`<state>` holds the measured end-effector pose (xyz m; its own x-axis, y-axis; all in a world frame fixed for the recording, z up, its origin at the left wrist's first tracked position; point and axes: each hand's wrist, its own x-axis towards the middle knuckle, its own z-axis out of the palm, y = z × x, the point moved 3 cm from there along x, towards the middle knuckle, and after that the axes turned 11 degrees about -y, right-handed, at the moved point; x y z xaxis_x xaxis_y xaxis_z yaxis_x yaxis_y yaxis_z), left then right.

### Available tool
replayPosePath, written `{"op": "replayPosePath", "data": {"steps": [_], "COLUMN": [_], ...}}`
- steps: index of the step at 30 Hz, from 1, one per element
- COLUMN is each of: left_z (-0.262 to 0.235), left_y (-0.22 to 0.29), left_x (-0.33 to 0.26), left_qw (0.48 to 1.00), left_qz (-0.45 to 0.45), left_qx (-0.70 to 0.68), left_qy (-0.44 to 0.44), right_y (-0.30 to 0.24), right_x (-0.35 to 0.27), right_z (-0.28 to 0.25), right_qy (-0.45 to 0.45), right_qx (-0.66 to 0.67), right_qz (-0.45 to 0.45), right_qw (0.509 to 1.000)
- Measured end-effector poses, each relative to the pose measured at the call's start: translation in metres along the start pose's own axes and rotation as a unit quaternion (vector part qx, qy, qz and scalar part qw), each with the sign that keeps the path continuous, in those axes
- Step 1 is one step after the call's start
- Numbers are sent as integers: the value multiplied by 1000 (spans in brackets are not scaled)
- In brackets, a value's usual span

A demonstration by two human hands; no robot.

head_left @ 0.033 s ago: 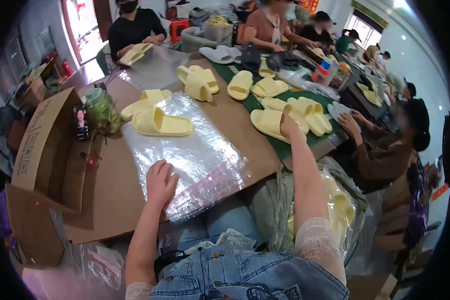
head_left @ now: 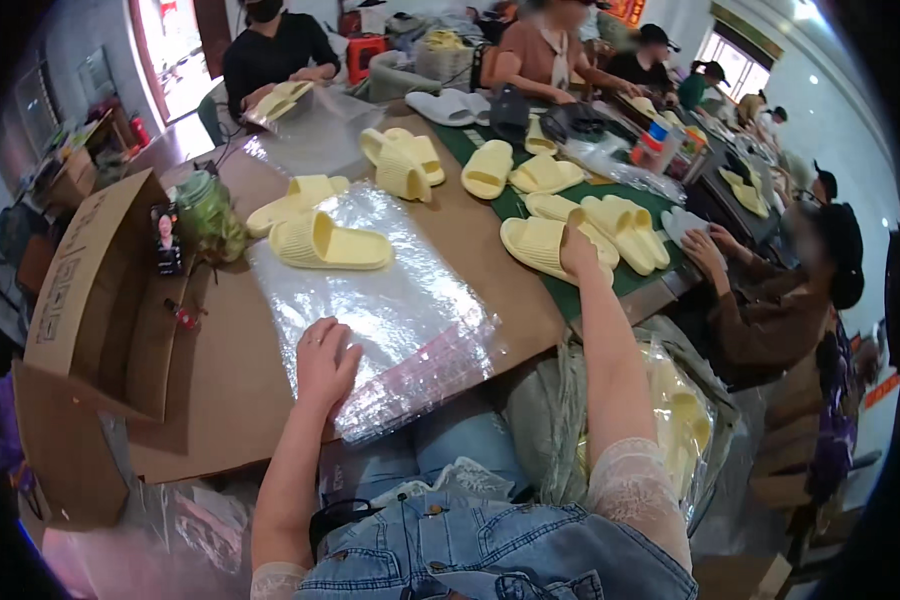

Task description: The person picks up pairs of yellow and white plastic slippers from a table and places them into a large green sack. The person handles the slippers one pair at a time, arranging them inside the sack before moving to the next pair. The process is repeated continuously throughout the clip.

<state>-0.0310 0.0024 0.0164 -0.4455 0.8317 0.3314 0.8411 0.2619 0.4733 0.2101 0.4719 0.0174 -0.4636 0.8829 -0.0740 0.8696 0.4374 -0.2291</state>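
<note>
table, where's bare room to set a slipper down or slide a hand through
Bare brown table lies left of the plastic bags, between them and the cardboard box. Another strip runs between the bags and the green mat. The mat is crowded with yellow slippers, where the right hand reaches. The left hand presses the bags.

A large open brown cardboard box [head_left: 100, 300] stands on its side at the left edge of the brown tabletop [head_left: 230, 400], with dark print on its raised flap. A small dark rectangular card bearing a portrait [head_left: 167, 241] leans at the box's mouth. A stack of clear, shiny plastic packaging bags [head_left: 390, 310] lies flat in the middle of the tabletop, their pink-tinted edge toward the viewer. Another clear plastic bag [head_left: 315, 135] lies at the far end. At the lower right, a big clear plastic sack holding pale yellow slippers [head_left: 685, 425] hangs beside the tabletop.
</note>
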Motion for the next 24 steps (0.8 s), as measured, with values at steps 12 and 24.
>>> {"op": "replayPosePath", "data": {"steps": [12,24], "left_z": [3,16], "left_y": [8,19], "left_x": [-2,5], "left_qw": [994,997], "left_qz": [97,73], "left_qx": [-52,-25], "left_qy": [-7,-18], "right_y": [-61,-59], "right_x": [-119,-147], "right_z": [20,32], "right_qy": [123,161], "right_qx": [-25,16], "right_qz": [-135,-121], "right_qw": [983,979]}}
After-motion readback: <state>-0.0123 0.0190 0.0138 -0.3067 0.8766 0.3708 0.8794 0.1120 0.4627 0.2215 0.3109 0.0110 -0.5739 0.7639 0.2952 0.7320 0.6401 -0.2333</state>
